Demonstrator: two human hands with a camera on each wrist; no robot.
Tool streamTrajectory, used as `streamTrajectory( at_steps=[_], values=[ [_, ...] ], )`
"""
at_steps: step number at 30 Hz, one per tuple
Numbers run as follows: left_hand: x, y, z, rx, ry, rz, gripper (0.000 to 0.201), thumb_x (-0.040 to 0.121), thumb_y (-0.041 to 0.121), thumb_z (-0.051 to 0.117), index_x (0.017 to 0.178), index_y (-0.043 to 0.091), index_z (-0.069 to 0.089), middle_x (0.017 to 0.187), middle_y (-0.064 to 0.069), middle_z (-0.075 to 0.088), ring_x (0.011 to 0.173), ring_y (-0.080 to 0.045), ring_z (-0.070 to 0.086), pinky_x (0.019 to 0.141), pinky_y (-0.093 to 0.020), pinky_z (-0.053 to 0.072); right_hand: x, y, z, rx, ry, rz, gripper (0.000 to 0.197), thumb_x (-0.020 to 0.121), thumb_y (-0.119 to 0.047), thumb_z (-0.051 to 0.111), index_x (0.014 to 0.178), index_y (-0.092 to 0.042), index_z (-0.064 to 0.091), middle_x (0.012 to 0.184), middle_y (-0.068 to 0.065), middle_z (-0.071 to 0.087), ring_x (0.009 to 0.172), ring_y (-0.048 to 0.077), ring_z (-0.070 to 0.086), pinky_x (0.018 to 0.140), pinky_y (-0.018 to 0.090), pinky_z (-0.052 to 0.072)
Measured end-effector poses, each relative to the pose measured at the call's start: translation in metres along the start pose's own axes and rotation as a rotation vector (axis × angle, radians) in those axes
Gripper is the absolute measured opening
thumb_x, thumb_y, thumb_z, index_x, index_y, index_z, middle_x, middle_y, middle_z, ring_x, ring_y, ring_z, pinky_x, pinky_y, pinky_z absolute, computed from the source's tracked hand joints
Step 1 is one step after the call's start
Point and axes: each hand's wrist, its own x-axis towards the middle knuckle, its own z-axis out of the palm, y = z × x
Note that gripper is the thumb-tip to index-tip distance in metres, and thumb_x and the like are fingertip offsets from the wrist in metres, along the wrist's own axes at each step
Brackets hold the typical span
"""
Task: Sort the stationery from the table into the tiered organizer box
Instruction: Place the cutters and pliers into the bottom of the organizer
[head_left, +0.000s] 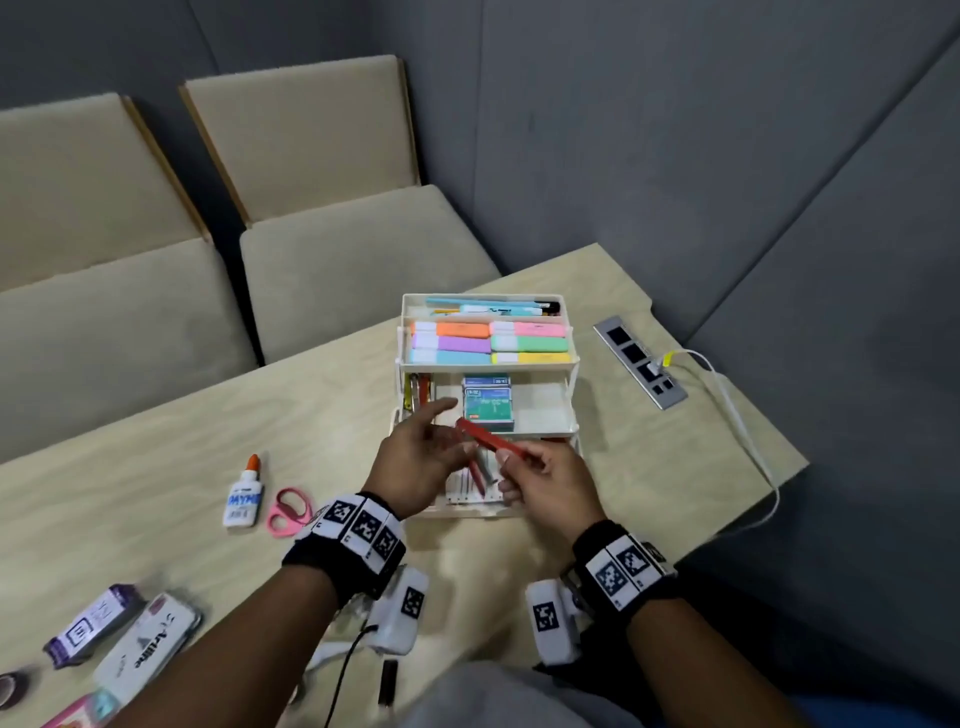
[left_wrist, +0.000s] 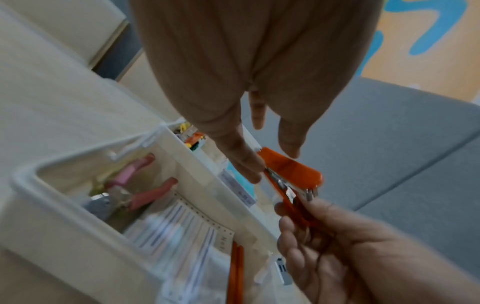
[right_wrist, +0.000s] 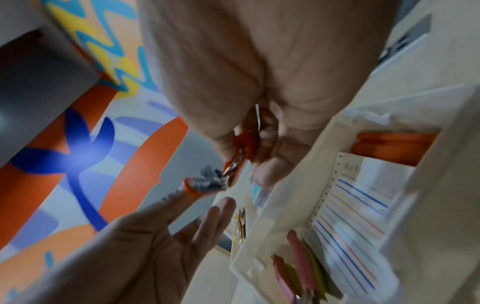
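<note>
The white tiered organizer (head_left: 570, 395) stands open on the table, with pens in the top tier, pastel highlighters (head_left: 488, 343) below them and a teal staples box (head_left: 487, 402) in the third tier. Over the bottom tier my right hand (head_left: 550, 480) pinches an orange stapler (head_left: 485, 440) by its near end. My left hand (head_left: 421, 457) is open, its straight fingers at the stapler's far end. In the left wrist view a left fingertip (left_wrist: 246, 162) touches the stapler (left_wrist: 293, 170). In the right wrist view the stapler (right_wrist: 233, 164) juts from my right hand's fingers.
A glue bottle (head_left: 244, 493) and pink scissors (head_left: 291, 512) lie left of the organizer. Two marker boxes (head_left: 148, 647) and a tape roll (head_left: 10, 688) sit at the near left edge. A power strip (head_left: 641, 361) with a white cable (head_left: 743, 415) lies to the right. Beige chairs stand behind the table.
</note>
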Motion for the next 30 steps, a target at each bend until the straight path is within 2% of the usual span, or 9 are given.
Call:
streamTrajectory(
  at_steps=[2,4,8,10,12,16,23,28,30],
  values=[
    [0.008,0.004,0.012,-0.090,0.030,-0.024,0.058,0.082,0.018,0.078,0.132,0.031,0.052,0.097,0.003,0.069,0.091,-0.005,0.068,0.079,-0.024,0.055,0.014,0.006,-0.015,-0.040,0.154,0.023,0.024,0.096,-0.034,0.063,0.085,-0.016,0.075,0.059,0.001,0.065,0.055,0.015,0.061,0.058,0.033,0.055],
    [0.011,0.001,0.020,-0.050,0.018,-0.020,0.052,0.085,0.019,0.074,0.132,0.032,0.054,0.104,0.000,0.068,0.091,-0.010,0.069,0.080,-0.030,0.057,0.025,0.010,-0.031,-0.227,0.302,0.016,0.040,0.093,-0.042,0.061,0.072,-0.009,0.068,0.056,0.007,0.061,0.053,0.019,0.056,0.053,0.031,0.046],
    [0.006,-0.017,0.020,0.227,-0.014,0.046,0.036,0.087,0.015,0.066,0.119,0.031,0.062,0.097,0.005,0.068,0.084,-0.003,0.065,0.074,-0.022,0.050,0.046,0.003,-0.053,-0.438,0.410,-0.013,0.038,0.096,-0.036,0.058,0.072,-0.009,0.070,0.062,0.008,0.062,0.062,0.027,0.057,0.055,0.030,0.032],
    [0.003,-0.025,0.014,0.366,0.026,0.058,0.031,0.086,0.015,0.066,0.113,0.031,0.065,0.091,0.009,0.070,0.082,-0.001,0.064,0.074,-0.018,0.049,0.062,0.006,-0.053,-0.557,0.404,-0.053,0.040,0.095,-0.041,0.055,0.081,-0.009,0.074,0.076,0.014,0.066,0.074,0.031,0.062,0.062,0.027,0.043],
    [-0.001,-0.029,0.008,0.382,0.058,0.050,0.023,0.089,0.017,0.065,0.106,0.030,0.068,0.084,0.011,0.071,0.078,-0.001,0.066,0.068,-0.014,0.049,0.073,0.005,-0.046,-0.701,0.380,-0.040,0.041,0.096,-0.044,0.052,0.090,-0.012,0.076,0.091,0.015,0.066,0.088,0.035,0.062,0.076,0.036,0.053],
    [-0.013,-0.037,-0.006,0.366,0.104,0.001,0.025,0.088,0.012,0.064,0.101,0.034,0.068,0.074,0.013,0.071,0.071,0.000,0.067,0.067,-0.016,0.050,0.085,-0.003,-0.036,-0.850,0.360,-0.015,0.039,0.099,-0.043,0.051,0.093,-0.012,0.074,0.100,0.013,0.064,0.099,0.035,0.058,0.085,0.043,0.050],
    [-0.023,-0.047,-0.028,0.446,0.151,-0.053,0.023,0.088,0.015,0.064,0.100,0.033,0.068,0.076,0.016,0.071,0.077,0.006,0.064,0.067,-0.009,0.044,0.076,0.008,-0.038,-0.745,0.355,-0.076,0.033,0.099,-0.037,0.049,0.097,-0.011,0.070,0.092,0.012,0.066,0.090,0.032,0.061,0.081,0.043,0.053],
    [-0.017,-0.046,-0.021,0.428,0.115,-0.055,0.022,0.089,0.011,0.062,0.101,0.026,0.072,0.073,0.020,0.069,0.073,0.010,0.063,0.063,0.000,0.039,0.029,0.026,-0.040,-0.550,0.271,-0.311,0.020,0.102,-0.024,0.050,0.101,-0.014,0.068,0.087,0.000,0.057,0.079,0.016,0.053,0.064,0.023,0.038],
    [-0.015,-0.045,-0.014,0.485,0.026,-0.035,0.023,0.089,0.011,0.061,0.102,0.026,0.073,0.076,0.022,0.068,0.074,0.008,0.064,0.065,0.000,0.038,0.016,0.037,-0.041,-0.497,0.160,-0.381,0.019,0.103,-0.024,0.050,0.103,-0.016,0.067,0.089,-0.002,0.059,0.079,0.012,0.056,0.065,0.021,0.042]
  ],
)
